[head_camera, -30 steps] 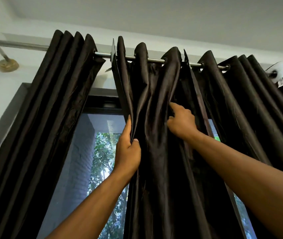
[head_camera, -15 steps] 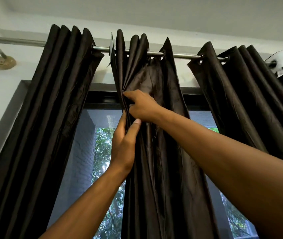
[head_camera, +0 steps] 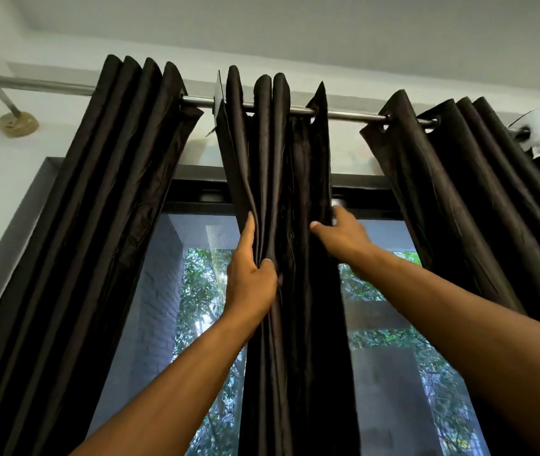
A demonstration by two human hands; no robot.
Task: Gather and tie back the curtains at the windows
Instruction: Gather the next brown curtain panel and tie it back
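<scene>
Left hand [head_camera: 251, 282] pinches the middle curtain [head_camera: 282, 166] folds on the rod [head_camera: 344, 114], while the right hand [head_camera: 341, 233] grips its right edge.

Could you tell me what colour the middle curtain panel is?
Dark brown, almost black, plain: middle curtain panel, head view.

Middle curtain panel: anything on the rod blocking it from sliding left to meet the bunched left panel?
Nothing visible does. The rod shows a bare stretch between the middle panel and the left panel. The left hand grips the middle panel's left folds; the right hand holds its right edge.
</scene>
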